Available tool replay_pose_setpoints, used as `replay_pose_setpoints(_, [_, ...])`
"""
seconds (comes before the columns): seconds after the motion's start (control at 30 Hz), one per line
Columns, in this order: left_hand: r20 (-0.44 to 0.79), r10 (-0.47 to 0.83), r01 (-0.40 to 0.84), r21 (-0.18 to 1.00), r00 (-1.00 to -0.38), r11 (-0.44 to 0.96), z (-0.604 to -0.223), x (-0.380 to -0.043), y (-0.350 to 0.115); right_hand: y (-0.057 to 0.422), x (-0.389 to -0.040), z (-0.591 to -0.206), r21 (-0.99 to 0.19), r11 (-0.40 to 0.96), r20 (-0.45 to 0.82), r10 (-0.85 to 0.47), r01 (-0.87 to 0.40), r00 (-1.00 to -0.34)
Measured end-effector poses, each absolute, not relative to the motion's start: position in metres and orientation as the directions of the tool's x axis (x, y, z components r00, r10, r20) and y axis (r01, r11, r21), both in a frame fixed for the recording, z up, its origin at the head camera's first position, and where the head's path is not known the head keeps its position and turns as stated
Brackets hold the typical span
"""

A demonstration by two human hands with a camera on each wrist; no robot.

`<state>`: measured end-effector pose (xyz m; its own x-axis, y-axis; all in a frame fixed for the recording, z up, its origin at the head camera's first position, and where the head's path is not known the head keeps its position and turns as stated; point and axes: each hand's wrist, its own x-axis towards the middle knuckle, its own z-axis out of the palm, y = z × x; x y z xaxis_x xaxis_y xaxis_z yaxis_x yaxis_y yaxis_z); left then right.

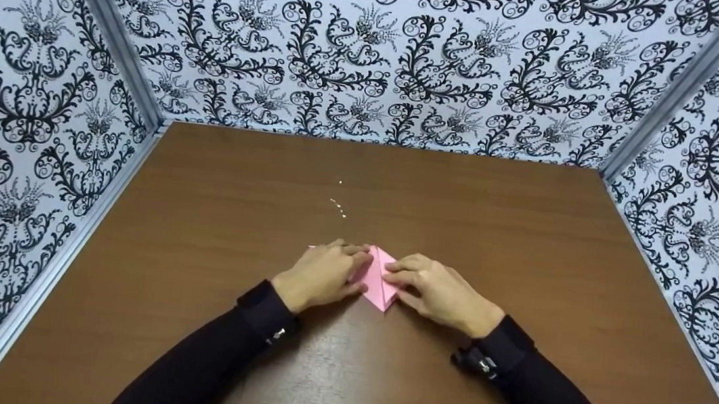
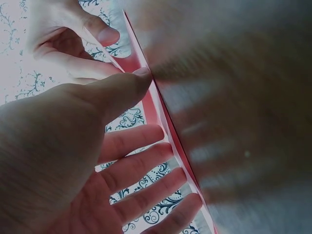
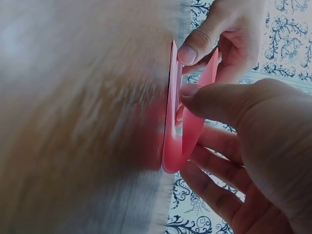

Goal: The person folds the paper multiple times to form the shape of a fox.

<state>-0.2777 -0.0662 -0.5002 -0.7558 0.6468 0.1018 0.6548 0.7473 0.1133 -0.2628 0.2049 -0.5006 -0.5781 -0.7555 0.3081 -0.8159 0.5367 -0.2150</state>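
A folded sheet of pink paper (image 1: 375,284) lies on the brown table between the two hands, one corner pointing toward the person. My left hand (image 1: 321,275) rests on its left part, fingers extended; in the left wrist view the thumb and the straight fingertips touch the sheet. From the other side my right hand (image 1: 446,294) holds the paper's right flap between thumb and fingers. The right wrist view shows this pink paper flap (image 3: 191,139) lifted and bent over in a rounded curve, not pressed flat. Part of the paper is hidden under the left hand.
The brown wooden table (image 1: 255,185) has a few small white specks (image 1: 338,207) beyond the hands. Black-and-white patterned panels (image 1: 374,51) with grey metal posts (image 1: 118,33) enclose the back and sides. Both sleeves are dark, with straps at the wrists.
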Motion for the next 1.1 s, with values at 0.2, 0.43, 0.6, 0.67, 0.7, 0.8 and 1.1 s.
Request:
replay_pose_setpoints(0.2, [0.133,0.655,0.666,0.070,-0.744,0.742,-0.5041,-0.2776,-0.0667,0.2068,-0.2620,-0.5038,-0.194,0.547,0.293,-0.760,-0.814,-0.581])
replay_pose_setpoints(0.43, [0.130,0.676,0.686,0.052,-0.726,0.726,-0.4997,-0.2749,-0.0665,0.2058,-0.2620,-0.5028,-0.187,0.527,0.309,-0.769,-0.829,-0.559])
replay_pose_setpoints(0.6, [0.112,0.715,0.719,-0.007,-0.690,0.695,-0.4954,-0.2735,-0.0651,0.2058,-0.2626,-0.5030,-0.182,0.534,0.293,-0.773,-0.826,-0.564])
replay_pose_setpoints(0.67, [0.110,0.728,0.730,-0.031,-0.677,0.683,-0.4955,-0.2735,-0.0645,0.2062,-0.2627,-0.5031,-0.179,0.536,0.286,-0.774,-0.825,-0.565])
replay_pose_setpoints(0.7, [0.109,0.731,0.732,-0.040,-0.674,0.680,-0.4957,-0.2736,-0.0641,0.2063,-0.2626,-0.5032,-0.177,0.537,0.284,-0.774,-0.825,-0.565])
replay_pose_setpoints(0.8, [0.108,0.733,0.733,-0.056,-0.671,0.678,-0.4968,-0.2739,-0.0634,0.2067,-0.2621,-0.5032,-0.170,0.542,0.275,-0.776,-0.823,-0.567])
replay_pose_setpoints(1.1, [0.075,0.739,0.728,-0.132,-0.669,0.673,-0.4956,-0.2719,-0.0618,0.2062,-0.2600,-0.5026,-0.179,0.551,0.230,-0.782,-0.815,-0.579])
